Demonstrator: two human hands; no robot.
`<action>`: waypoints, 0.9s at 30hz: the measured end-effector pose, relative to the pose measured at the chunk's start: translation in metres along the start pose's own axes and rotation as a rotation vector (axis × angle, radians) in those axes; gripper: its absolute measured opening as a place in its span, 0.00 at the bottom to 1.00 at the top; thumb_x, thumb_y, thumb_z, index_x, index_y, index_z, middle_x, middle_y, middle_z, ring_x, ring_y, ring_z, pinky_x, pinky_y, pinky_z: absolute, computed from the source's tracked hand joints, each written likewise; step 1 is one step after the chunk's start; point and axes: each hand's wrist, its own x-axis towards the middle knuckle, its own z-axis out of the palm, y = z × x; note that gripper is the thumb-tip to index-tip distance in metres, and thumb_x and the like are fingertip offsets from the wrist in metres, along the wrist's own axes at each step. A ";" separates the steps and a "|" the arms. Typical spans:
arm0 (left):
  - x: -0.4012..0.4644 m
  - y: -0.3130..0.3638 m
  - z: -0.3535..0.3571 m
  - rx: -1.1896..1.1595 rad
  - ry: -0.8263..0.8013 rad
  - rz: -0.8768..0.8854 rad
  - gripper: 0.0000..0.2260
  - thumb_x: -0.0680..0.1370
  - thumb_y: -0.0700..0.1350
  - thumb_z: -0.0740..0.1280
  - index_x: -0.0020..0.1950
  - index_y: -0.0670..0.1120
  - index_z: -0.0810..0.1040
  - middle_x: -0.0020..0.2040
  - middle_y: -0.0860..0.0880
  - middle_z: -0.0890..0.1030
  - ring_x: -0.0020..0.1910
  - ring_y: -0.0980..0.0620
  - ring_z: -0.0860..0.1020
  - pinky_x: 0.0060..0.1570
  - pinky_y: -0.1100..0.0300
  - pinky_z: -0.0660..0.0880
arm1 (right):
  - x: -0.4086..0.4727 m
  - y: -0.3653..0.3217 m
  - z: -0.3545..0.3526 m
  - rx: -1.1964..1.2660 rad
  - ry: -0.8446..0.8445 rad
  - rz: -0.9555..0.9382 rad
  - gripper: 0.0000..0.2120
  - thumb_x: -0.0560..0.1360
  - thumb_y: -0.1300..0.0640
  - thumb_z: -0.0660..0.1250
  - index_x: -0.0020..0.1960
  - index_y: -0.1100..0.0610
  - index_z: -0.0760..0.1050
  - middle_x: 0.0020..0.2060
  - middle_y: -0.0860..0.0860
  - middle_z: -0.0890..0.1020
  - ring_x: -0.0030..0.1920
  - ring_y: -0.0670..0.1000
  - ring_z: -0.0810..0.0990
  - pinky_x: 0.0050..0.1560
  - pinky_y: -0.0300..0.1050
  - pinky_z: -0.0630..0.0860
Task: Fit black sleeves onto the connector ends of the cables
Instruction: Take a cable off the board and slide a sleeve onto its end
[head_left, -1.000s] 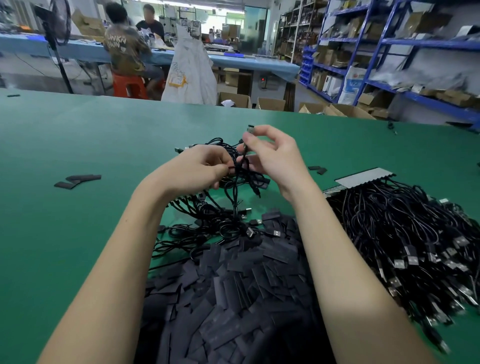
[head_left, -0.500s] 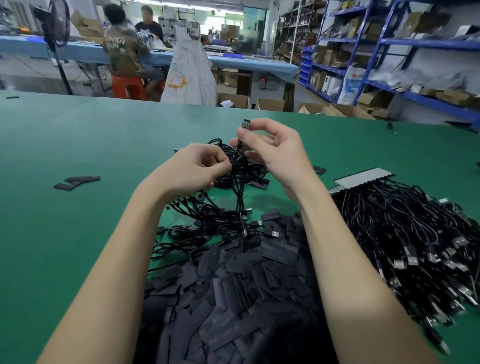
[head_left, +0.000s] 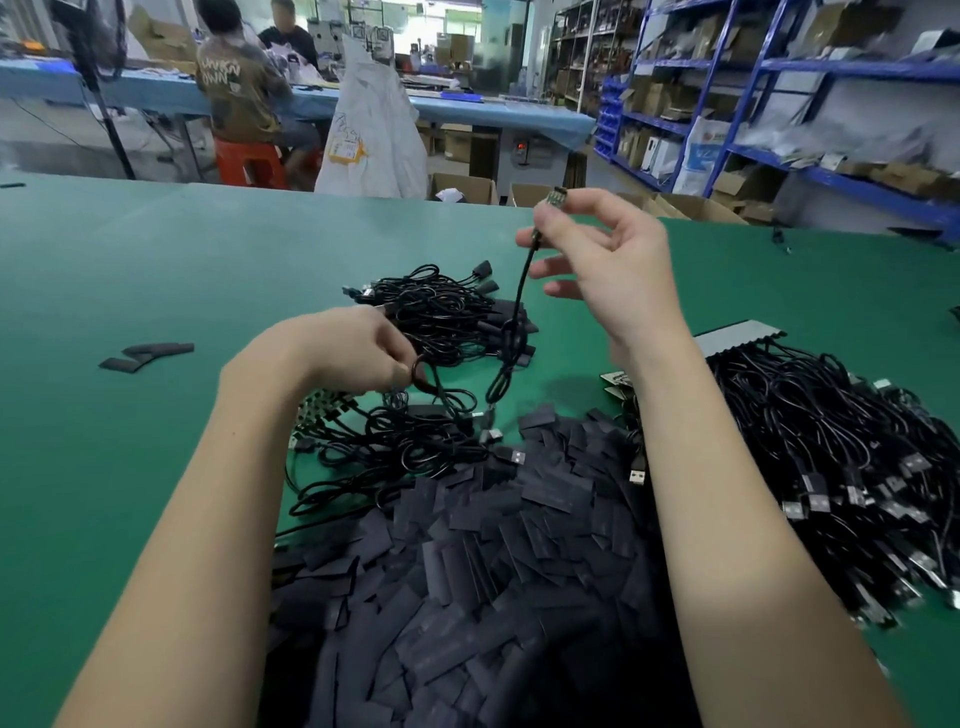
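The right hand (head_left: 608, 270) pinches 1 cable (head_left: 519, 306) just under its bare connector (head_left: 557, 198), lifted above the sleeve heap (head_left: 493, 571). The left hand (head_left: 343, 348), just beyond the heap's left edge, grips a loop of cable from the tangle (head_left: 415, 415). The cable looks light and limp, so it likely needs holding at the stiff connector neck; the sleeves look thin, flat and soft, probably easy to crush.

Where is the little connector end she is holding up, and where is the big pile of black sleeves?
connector end (head_left: 558, 198), head view: the bare tip above the pinching fingers.
pile of black sleeves (head_left: 483, 587), head view: middle of the heap between the forearms.
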 end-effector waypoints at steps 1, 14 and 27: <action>0.000 0.001 0.001 0.011 -0.052 -0.007 0.08 0.78 0.45 0.69 0.41 0.50 0.84 0.28 0.59 0.78 0.32 0.55 0.73 0.37 0.63 0.71 | 0.001 -0.002 -0.001 0.001 0.011 -0.003 0.04 0.79 0.56 0.72 0.50 0.53 0.76 0.41 0.50 0.88 0.34 0.48 0.82 0.35 0.41 0.80; 0.009 0.023 0.011 -0.270 0.236 0.107 0.08 0.80 0.53 0.69 0.57 0.53 0.81 0.47 0.58 0.83 0.45 0.53 0.83 0.41 0.60 0.79 | 0.002 0.012 0.016 0.077 -0.030 0.123 0.05 0.78 0.59 0.72 0.52 0.58 0.78 0.47 0.54 0.85 0.36 0.52 0.87 0.35 0.40 0.82; 0.032 0.039 0.045 -0.550 0.709 0.203 0.06 0.78 0.43 0.71 0.51 0.53 0.85 0.39 0.60 0.83 0.34 0.65 0.80 0.28 0.73 0.70 | -0.007 0.047 -0.019 -0.512 -0.105 0.305 0.09 0.77 0.47 0.72 0.47 0.53 0.83 0.42 0.49 0.88 0.41 0.49 0.85 0.43 0.45 0.80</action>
